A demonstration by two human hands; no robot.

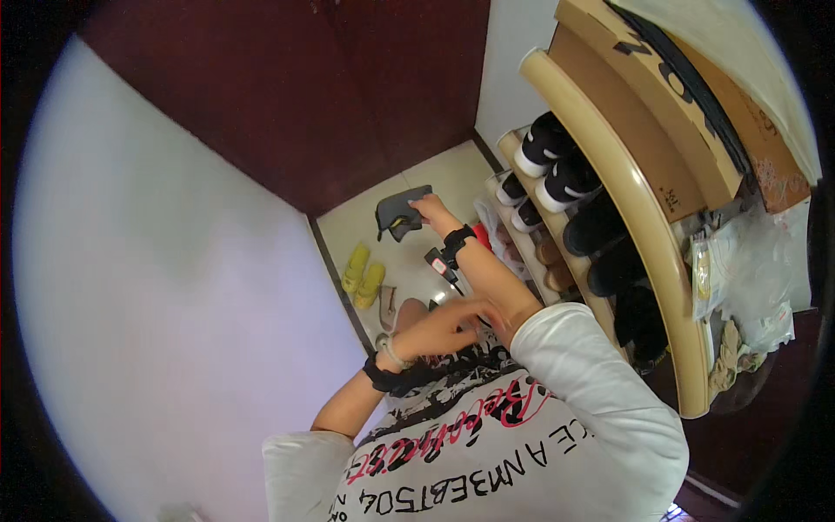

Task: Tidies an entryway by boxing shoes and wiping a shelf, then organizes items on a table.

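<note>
My right hand [430,210] reaches out over the floor and grips the edge of a dark grey fabric item [403,207], perhaps a pouch or cap, which has a small yellow-green detail. A black strap circles the right wrist, and a black device [441,265] with a white and red label is near it. My left hand [443,329] is in front of my body beside the right forearm, its fingers loosely bent and holding nothing visible. It wears a bracelet and a black strap. Yellow-green slippers [363,276] lie on the floor by the left wall.
To the right stands a curved-edged shoe rack [626,189] with black sneakers [545,143] and other shoes on its shelves. Cardboard boxes [646,98] and clear plastic bags [743,267] rest on top. A dark red door or panel [313,85] is ahead; a pale wall [163,293] rises at left.
</note>
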